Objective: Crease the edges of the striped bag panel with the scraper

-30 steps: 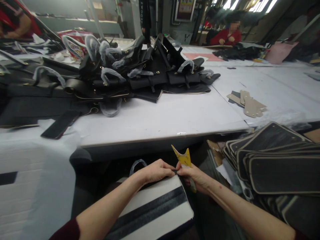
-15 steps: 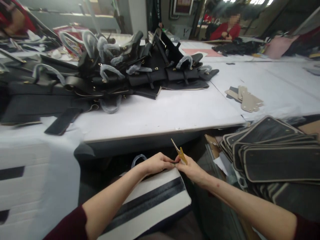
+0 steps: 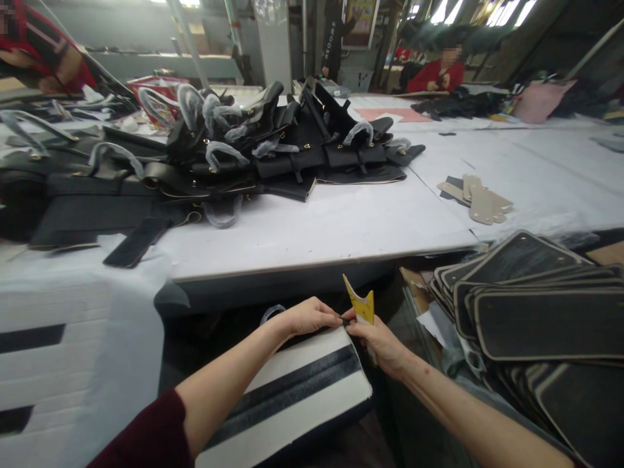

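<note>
A white panel with a dark stripe [image 3: 302, 387] lies on my lap below the table edge. My left hand [image 3: 307, 316] pinches the panel's far corner with closed fingers. My right hand [image 3: 377, 341] meets it at that corner and grips a small yellow tool [image 3: 363, 307] whose forked tip points up. A plastic-wrapped handle [image 3: 270, 313] shows just behind my left wrist.
A white table [image 3: 316, 227] carries a heap of black bag parts with wrapped handles [image 3: 234, 149] and some beige cut pieces [image 3: 480, 201]. A stack of black piped panels [image 3: 541, 305] sits at my right. Other people work at the far left and far back.
My hands stay joined at the panel's corner. The yellow tool turned from edge-on to face-on. The view shifted slightly.
</note>
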{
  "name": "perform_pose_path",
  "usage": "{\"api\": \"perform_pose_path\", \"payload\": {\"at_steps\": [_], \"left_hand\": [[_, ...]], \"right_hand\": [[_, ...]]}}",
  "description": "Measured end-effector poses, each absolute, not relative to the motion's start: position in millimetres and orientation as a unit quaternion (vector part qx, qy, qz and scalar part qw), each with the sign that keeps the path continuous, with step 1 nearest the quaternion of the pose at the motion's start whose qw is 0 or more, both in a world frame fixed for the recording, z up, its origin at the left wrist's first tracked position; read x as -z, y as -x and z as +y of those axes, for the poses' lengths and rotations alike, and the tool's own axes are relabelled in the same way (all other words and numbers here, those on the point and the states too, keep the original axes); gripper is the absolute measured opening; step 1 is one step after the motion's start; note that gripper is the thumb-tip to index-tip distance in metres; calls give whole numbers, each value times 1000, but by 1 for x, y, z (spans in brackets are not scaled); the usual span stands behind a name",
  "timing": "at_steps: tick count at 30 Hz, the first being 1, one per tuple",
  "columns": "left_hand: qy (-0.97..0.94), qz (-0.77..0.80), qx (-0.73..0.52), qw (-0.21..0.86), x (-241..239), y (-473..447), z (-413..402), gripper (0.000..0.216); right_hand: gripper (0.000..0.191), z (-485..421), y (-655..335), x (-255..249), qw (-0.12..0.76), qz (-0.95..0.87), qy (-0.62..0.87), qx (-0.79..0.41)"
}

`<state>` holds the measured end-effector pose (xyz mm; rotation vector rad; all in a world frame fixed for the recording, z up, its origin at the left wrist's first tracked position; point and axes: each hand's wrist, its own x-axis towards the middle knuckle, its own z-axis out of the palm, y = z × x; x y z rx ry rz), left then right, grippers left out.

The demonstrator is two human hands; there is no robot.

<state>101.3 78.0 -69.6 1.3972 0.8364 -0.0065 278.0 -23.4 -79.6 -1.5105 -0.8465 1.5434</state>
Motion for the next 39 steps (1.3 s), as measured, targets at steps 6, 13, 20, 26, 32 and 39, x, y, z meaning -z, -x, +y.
{"api": "perform_pose_path", "payload": {"at_steps": [6,13,20,26,32,39], "left_hand": [[-669,362,7,649,67,-100,74,41],[-709,372,12,599,62,-97,69,44],[-727,371,6,578,64,-103,70,39],[-710,377,4,595,62,-96,72,42],[-687,397,-19,608,54,-45,69,49],[-604,517,-168,583,45,70,49,61]], "right_hand": [[25,-29,-273,92,444,-406,601,-526],[35,-54,-265,97,471,-403,608,-496],[50,-60,-267,102,484,-388,614,-488],[57,-57,-267,99,441,-405,622,-505],[77,-50,-293,88,386,-463,626,-494],[57,-31,-326,60,219,-643,653,-335]]}}
